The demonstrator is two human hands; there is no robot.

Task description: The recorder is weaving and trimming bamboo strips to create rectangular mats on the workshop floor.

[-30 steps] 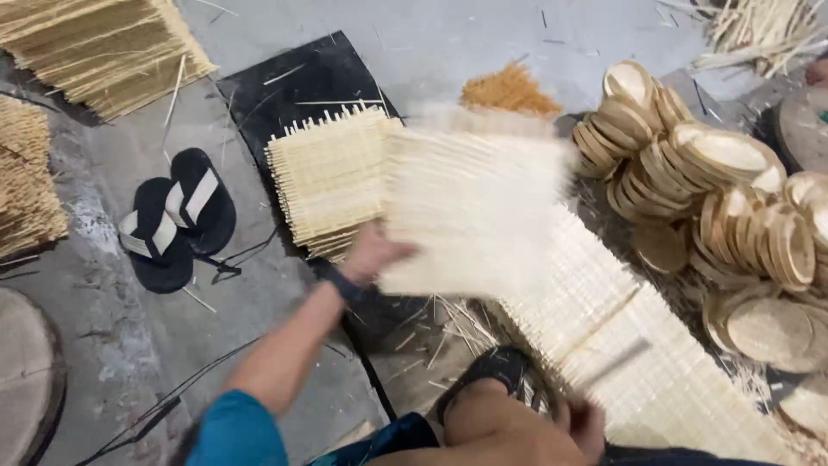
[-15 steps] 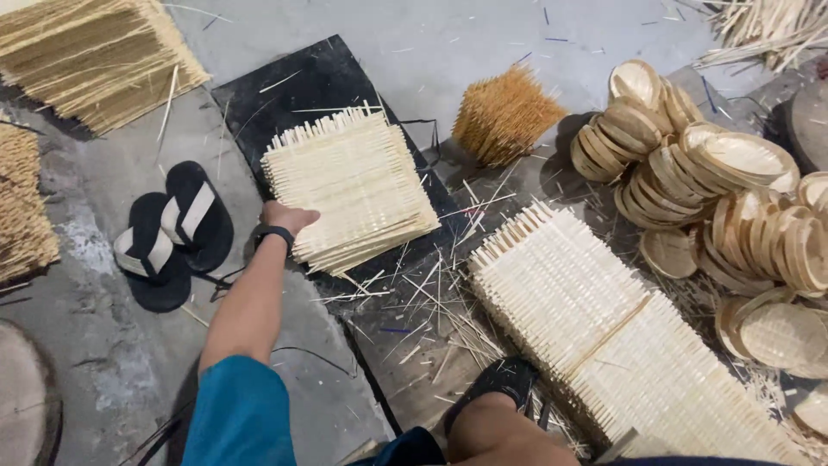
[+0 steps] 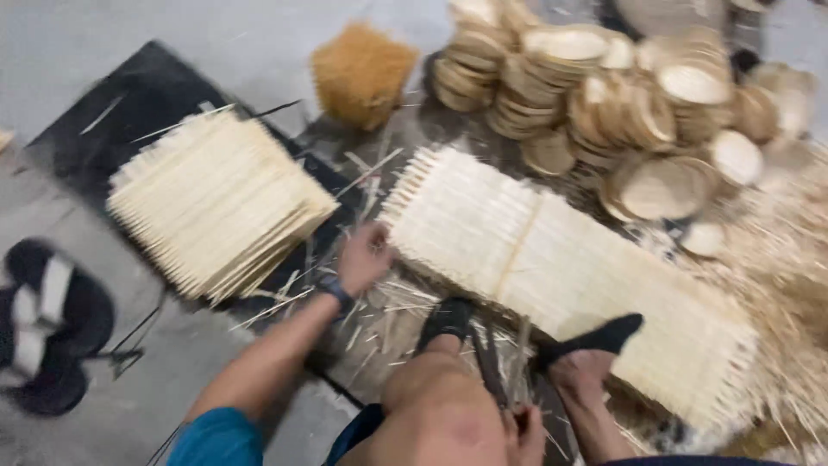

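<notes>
Left hand (image 3: 364,257) with fingers loosely curled, holding nothing, over loose splinters at the near edge of a long pale woven bamboo-strip mat (image 3: 569,272) on the floor, right hand (image 3: 524,431) gripping a thin dark tool (image 3: 490,367), stacked square woven mats (image 3: 216,198) left

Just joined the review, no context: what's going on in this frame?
A person sits on the floor among woven straw work. Their left hand reaches down beside the near end of a long woven mat, over loose straw scraps. The right hand is low by the knee, apparently gripping thin sticks; blur hides detail. A stack of square woven mats lies on a black sheet to the left, with round woven bowls piled beyond.
</notes>
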